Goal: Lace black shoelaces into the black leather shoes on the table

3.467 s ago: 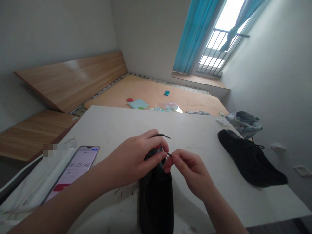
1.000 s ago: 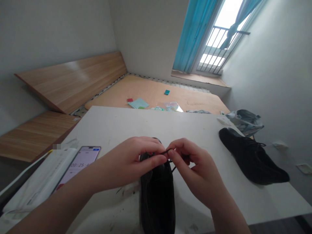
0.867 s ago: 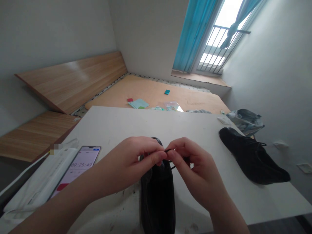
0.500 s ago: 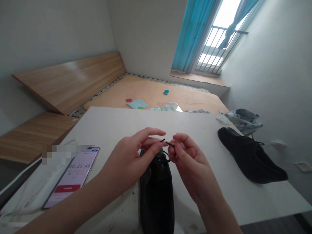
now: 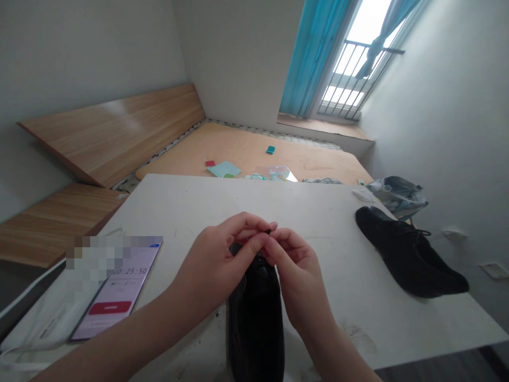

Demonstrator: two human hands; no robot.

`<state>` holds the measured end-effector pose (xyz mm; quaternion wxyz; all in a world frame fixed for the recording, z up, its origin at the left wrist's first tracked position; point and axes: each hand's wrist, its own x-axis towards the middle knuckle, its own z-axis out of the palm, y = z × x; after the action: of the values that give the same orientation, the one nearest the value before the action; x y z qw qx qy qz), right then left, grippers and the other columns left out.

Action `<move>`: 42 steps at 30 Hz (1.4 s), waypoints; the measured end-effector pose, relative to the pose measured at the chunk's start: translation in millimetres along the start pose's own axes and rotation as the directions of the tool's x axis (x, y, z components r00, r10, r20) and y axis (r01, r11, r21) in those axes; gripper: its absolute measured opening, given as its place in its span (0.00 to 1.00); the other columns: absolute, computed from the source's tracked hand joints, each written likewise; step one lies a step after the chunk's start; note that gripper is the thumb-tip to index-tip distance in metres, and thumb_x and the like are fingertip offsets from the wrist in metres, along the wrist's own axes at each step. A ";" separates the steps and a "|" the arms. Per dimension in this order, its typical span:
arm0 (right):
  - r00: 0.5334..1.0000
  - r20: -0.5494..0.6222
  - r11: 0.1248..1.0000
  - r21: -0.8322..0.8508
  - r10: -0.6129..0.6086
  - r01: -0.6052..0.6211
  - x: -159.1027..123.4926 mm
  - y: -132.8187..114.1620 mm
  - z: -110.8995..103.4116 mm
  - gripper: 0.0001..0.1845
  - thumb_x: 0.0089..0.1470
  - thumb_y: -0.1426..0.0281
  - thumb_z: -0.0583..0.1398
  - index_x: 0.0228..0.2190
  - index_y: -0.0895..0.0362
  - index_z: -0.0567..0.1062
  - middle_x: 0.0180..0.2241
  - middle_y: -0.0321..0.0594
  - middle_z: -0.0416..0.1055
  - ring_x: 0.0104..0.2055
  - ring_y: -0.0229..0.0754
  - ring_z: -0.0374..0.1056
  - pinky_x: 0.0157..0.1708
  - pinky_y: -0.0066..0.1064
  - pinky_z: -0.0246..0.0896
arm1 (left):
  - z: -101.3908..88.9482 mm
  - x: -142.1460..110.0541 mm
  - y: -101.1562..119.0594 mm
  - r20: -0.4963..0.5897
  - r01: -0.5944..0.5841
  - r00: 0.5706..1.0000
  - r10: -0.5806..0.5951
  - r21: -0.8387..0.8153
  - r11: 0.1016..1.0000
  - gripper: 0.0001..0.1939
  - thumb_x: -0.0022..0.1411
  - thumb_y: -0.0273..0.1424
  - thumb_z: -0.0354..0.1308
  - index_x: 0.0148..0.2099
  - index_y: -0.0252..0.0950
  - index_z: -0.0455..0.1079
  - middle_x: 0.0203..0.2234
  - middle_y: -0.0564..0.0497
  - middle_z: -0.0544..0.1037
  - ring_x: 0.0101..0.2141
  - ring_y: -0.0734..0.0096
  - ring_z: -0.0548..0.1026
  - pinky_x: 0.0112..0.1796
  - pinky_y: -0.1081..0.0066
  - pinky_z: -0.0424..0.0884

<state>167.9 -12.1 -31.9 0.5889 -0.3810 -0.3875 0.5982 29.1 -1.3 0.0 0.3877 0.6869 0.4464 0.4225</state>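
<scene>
A black lace-up shoe (image 5: pixel 256 318) stands on the white table, its toe pointing away from me and its opening towards me. Above its toe end my left hand (image 5: pixel 225 249) and my right hand (image 5: pixel 296 268) meet, thumbs and fingertips pinched together. A short dark bit of shoelace (image 5: pixel 268 232) shows between the fingertips; most of it is hidden by the fingers. Both hands cover much of the shoe's lacing. A second black shoe (image 5: pixel 409 254), with its lace tied, lies to the right near the table's edge.
A phone (image 5: pixel 119 297) showing a running timer lies at the left beside white packaging and a cable. The white table (image 5: pixel 191 201) ends at a bed (image 5: pixel 238 138) holding small packets. A clear plastic bag (image 5: pixel 397 196) sits behind the right shoe.
My right hand has moved left until its fingertips meet those of my left hand. Two lace ends that were visible apart are now mostly covered by fingers.
</scene>
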 end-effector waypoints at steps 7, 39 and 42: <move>0.998 -0.003 0.993 -0.097 -0.069 0.068 -1.0 -2.7 -1.8 0.04 0.52 0.67 0.67 0.29 0.54 0.78 0.29 0.35 0.76 0.34 0.38 0.70 0.36 0.30 0.65 | 0.0 4.5 0.8 0.070 0.150 0.988 -0.136 -0.268 0.952 0.08 0.61 0.34 0.61 0.39 0.36 0.76 0.45 0.47 0.81 0.47 0.59 0.78 0.47 0.61 0.76; 0.715 0.666 0.216 -0.746 0.211 0.631 -33.5 -52.1 -21.4 0.15 0.64 0.72 0.52 0.24 0.54 0.65 0.23 0.36 0.70 0.25 0.39 0.63 0.24 0.30 0.51 | -10.1 19.8 -33.2 0.449 -0.129 0.880 -0.155 0.540 0.832 0.11 0.62 0.29 0.50 0.43 0.40 0.72 0.41 0.50 0.77 0.42 0.61 0.74 0.42 0.66 0.69; 0.678 0.685 0.326 -0.726 0.267 0.605 -36.6 -50.5 -20.0 0.15 0.63 0.72 0.52 0.23 0.55 0.65 0.24 0.36 0.71 0.27 0.39 0.63 0.25 0.30 0.53 | -8.8 18.1 -34.9 0.483 -0.156 0.866 -0.130 0.508 0.847 0.13 0.62 0.29 0.49 0.46 0.40 0.72 0.43 0.50 0.77 0.44 0.61 0.74 0.46 0.65 0.69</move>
<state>207.4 -48.2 5.9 0.1285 -0.3334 -0.8891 0.2862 15.4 27.6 -24.5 0.2817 0.8553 0.4248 0.0927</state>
